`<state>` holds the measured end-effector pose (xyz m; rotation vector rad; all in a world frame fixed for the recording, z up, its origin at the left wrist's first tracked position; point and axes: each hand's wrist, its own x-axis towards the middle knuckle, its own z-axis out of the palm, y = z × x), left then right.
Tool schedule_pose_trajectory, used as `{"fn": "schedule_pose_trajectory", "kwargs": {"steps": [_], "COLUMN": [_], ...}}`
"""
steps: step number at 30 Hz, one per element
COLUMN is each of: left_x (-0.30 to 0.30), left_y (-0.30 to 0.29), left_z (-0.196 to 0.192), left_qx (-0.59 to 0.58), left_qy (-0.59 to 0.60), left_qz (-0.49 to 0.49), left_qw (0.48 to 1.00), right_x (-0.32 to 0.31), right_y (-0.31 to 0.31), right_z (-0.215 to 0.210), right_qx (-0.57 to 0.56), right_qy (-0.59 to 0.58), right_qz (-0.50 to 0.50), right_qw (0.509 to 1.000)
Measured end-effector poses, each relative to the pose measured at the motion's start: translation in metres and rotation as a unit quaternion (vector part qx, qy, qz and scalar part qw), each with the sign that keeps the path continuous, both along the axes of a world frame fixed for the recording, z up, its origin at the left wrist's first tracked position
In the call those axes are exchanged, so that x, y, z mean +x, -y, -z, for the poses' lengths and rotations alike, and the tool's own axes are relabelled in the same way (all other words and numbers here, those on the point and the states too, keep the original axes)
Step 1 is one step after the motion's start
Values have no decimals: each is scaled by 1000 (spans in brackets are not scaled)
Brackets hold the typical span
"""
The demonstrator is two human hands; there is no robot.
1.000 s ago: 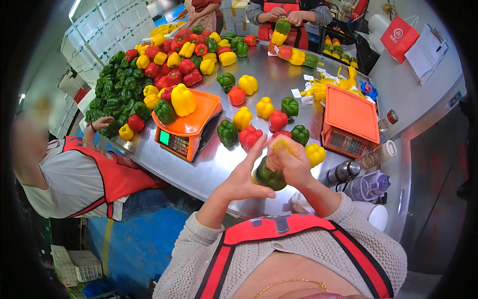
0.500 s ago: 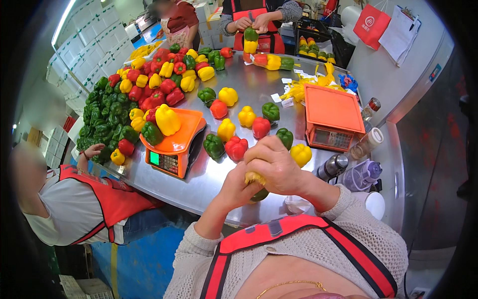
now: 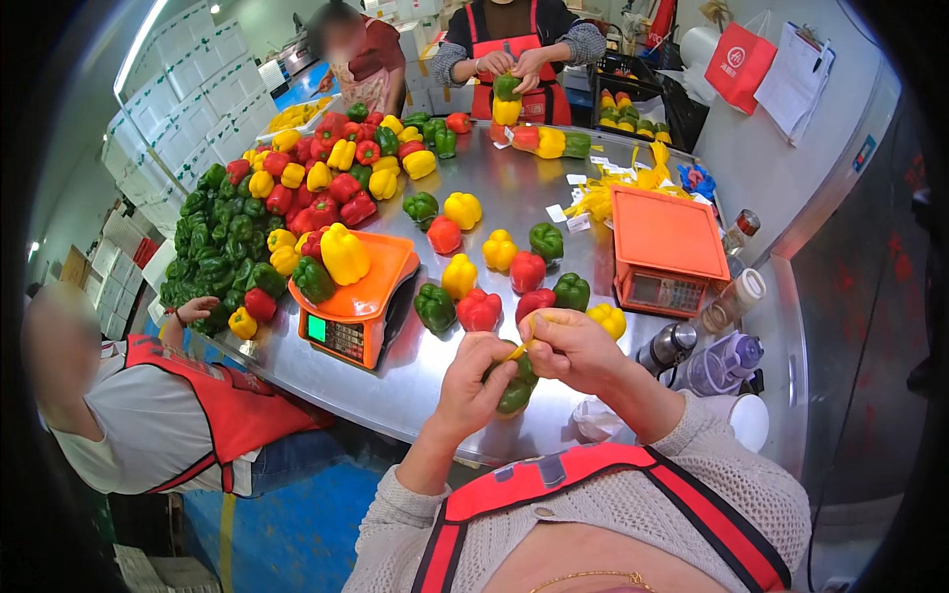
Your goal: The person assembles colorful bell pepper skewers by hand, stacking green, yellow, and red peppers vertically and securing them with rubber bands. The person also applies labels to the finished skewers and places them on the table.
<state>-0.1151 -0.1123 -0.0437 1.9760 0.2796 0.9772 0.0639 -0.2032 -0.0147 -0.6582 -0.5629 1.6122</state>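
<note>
Both hands meet over the near edge of the round steel table (image 3: 554, 203). The left hand (image 3: 474, 381) wraps a glossy green bell pepper (image 3: 516, 387), mostly hidden behind its fingers. The right hand (image 3: 575, 346) pinches a thin yellow strip (image 3: 521, 346); where the strip ends is unclear. Beyond stand loose red, yellow and green peppers (image 3: 494, 267) and an orange weighing scale (image 3: 358, 296).

A single head-worn fisheye view looks steeply down from above the person's chest, facing forward across the steel table (image 3: 554, 212). The two hands' grip on a green pepper (image 3: 516, 387) sits close, low of centre; beyond that grip the table curves away toward the far workers, edges bending at the rim.
</note>
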Motion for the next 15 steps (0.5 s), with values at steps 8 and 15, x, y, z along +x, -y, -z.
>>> {"fn": "schedule_pose_trajectory", "kwargs": {"steps": [8, 15], "left_x": [12, 14], "left_y": [6, 9], "left_z": [-6, -3], "left_qx": [70, 24], "left_qy": [-10, -22], "left_qz": [-92, -59], "left_qw": [993, 998], "right_x": [-15, 6], "right_y": [4, 0], "right_z": [-9, -12], "right_qx": [255, 343], "right_qy": [693, 783], "right_qz": [157, 210], "right_qw": [656, 474]}}
